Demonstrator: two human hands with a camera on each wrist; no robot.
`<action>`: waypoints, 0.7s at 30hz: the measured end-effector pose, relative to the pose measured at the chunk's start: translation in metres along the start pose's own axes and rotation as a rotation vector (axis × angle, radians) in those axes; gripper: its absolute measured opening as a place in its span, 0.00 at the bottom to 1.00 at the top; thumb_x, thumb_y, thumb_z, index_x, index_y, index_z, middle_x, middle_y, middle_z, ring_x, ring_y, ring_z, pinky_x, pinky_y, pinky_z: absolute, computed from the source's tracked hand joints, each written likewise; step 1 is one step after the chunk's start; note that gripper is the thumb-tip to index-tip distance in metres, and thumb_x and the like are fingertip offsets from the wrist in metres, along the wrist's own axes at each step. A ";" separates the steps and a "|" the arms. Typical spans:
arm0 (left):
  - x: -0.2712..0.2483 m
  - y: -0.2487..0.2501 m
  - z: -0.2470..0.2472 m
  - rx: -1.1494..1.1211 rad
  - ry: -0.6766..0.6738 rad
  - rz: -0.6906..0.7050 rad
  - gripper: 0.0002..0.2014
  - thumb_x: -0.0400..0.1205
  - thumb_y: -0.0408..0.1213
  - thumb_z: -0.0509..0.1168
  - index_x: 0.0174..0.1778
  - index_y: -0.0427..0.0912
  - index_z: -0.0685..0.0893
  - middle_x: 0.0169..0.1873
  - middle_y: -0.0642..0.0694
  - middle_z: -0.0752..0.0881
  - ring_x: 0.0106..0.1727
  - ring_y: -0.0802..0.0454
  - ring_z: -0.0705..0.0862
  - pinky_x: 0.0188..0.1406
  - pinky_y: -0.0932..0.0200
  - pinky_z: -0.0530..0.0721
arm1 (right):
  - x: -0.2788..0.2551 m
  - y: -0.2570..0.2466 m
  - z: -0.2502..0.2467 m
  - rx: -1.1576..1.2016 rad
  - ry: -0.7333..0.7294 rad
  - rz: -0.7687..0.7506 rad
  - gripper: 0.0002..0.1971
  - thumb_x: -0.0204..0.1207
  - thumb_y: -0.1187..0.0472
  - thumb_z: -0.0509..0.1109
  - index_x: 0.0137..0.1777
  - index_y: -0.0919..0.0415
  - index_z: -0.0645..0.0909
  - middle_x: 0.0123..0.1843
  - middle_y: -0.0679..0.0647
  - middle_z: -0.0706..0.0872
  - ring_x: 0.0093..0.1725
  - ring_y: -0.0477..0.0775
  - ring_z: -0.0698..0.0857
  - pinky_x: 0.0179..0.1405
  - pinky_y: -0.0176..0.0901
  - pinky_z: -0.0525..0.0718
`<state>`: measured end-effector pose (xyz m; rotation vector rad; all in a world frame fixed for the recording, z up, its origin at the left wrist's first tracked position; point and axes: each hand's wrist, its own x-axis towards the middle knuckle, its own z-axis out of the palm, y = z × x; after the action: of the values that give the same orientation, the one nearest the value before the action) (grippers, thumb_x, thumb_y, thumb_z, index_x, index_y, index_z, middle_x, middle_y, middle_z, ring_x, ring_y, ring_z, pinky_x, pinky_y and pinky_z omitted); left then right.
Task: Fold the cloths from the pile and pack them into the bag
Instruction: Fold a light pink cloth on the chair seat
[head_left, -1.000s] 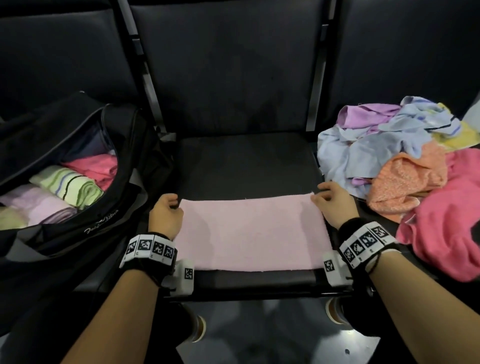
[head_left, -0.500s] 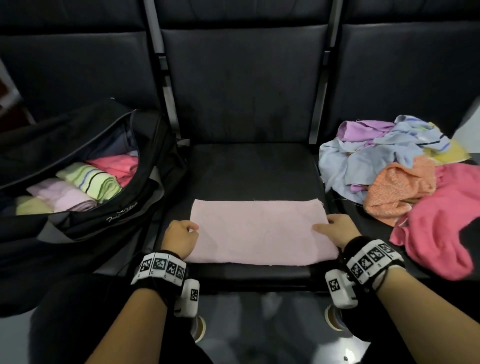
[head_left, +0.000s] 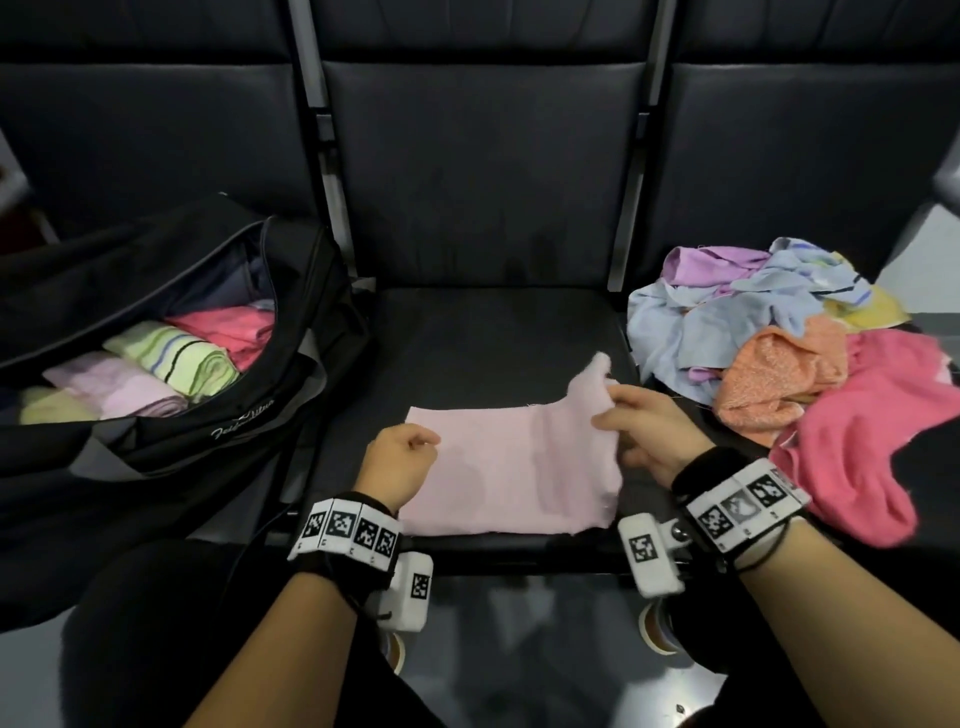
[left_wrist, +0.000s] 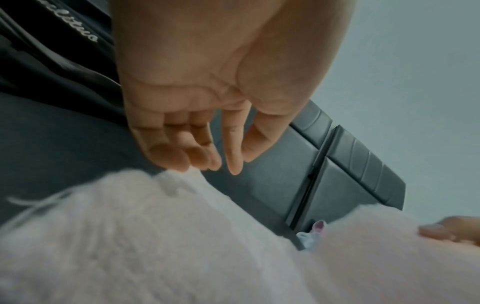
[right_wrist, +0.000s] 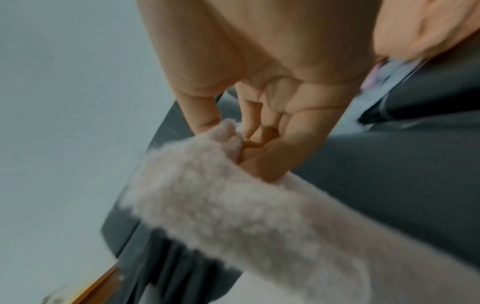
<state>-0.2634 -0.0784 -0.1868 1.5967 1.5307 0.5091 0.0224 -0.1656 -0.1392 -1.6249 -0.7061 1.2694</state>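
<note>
Dark seats (head_left: 483, 332) fill the frame, w/ bag (head_left: 171, 364) open at left for packing and pile (head_left: 789, 353) at right. Pink cloth (head_left: 498, 467) lies centre; right hand (head_left: 644, 436) pinches its far-right corner, lifted to fold; left hand (head_left: 400, 460), loosely curled, holding nothing, rests at the left edge, prob. anchoring.

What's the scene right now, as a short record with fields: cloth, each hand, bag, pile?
cloth: pale pink cloth on the middle seat, right far corner lifted
right hand: pinches the lifted corner
left hand: at the cloth's left edge, fingers loosely curled, gripping nothing
bag: black, open, folded cloths inside
pile: unfolded cloths on the right seat
</note>
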 end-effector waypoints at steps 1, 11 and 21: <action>-0.002 0.003 0.000 -0.110 -0.029 -0.019 0.11 0.81 0.29 0.64 0.51 0.42 0.91 0.44 0.45 0.87 0.44 0.50 0.83 0.46 0.54 0.82 | -0.001 -0.003 0.016 0.000 -0.028 -0.012 0.15 0.73 0.74 0.70 0.54 0.58 0.88 0.45 0.59 0.86 0.43 0.57 0.87 0.31 0.46 0.85; -0.009 0.007 -0.002 -0.566 -0.149 -0.307 0.09 0.84 0.37 0.60 0.52 0.38 0.85 0.40 0.43 0.90 0.37 0.48 0.89 0.34 0.54 0.86 | 0.005 0.008 0.126 -0.090 -0.269 -0.026 0.22 0.76 0.71 0.71 0.69 0.56 0.77 0.43 0.56 0.83 0.43 0.61 0.91 0.47 0.64 0.91; -0.011 -0.002 0.018 -0.174 -0.133 -0.035 0.22 0.75 0.20 0.70 0.63 0.41 0.85 0.52 0.41 0.85 0.49 0.46 0.86 0.54 0.55 0.86 | 0.000 0.041 0.071 -0.281 -0.188 -0.199 0.17 0.76 0.69 0.72 0.58 0.47 0.84 0.49 0.53 0.87 0.41 0.49 0.86 0.42 0.50 0.91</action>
<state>-0.2522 -0.0940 -0.1957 1.4388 1.3750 0.4928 -0.0494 -0.1602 -0.1790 -1.6201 -1.1768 1.2280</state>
